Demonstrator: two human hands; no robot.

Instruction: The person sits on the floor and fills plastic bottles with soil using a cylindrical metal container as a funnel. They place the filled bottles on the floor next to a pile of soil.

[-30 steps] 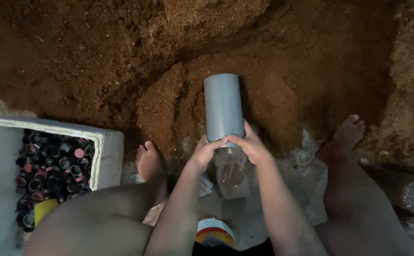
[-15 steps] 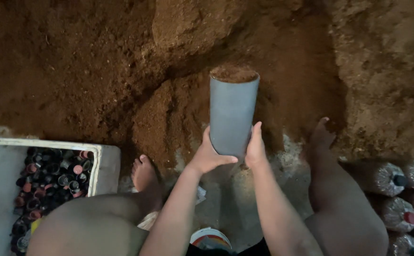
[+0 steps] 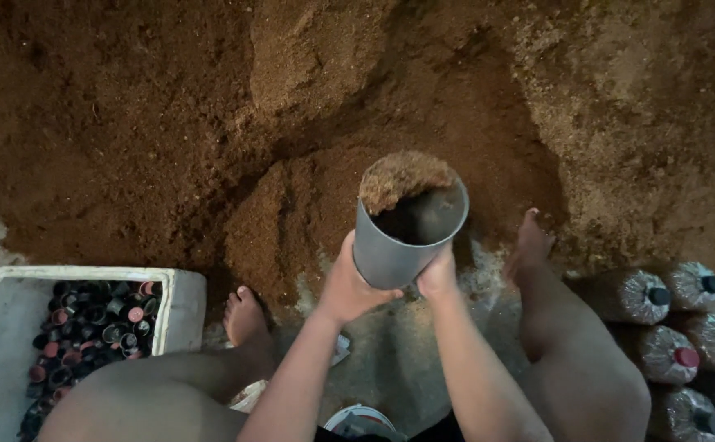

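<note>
- Grey pipe section [image 3: 398,245], a short open tube, sits between both hands, tilted so its open mouth faces up and toward the camera.
- Left hand [image 3: 348,286] is wrapped around the tube's lower left wall, fingers curled under it and thumb along the side.
- Right hand [image 3: 439,277] presses against the tube's lower right edge, fingers closed on the wall; together the two hands clamp the tube from either side.
- Brown crumbly substrate [image 3: 402,176] is heaped at the far rim of the tube's mouth, while the near part of the opening looks dark and hollow.
- Just beyond the tube rises a large mound of the same brown material [image 3: 210,123], filling most of the upper view.
- Both bare feet rest at the foot of the mound: the left foot [image 3: 247,315] to the left of the hands, the right foot [image 3: 531,241] to the right.
- White foam box [image 3: 182,299] stands at the lower left, beside the left leg, holding many small dark and red caps [image 3: 87,327].
- At the lower right, near the right leg, lie several clear bags packed with substrate [image 3: 668,319], each stoppered with a black or red cap.
</note>
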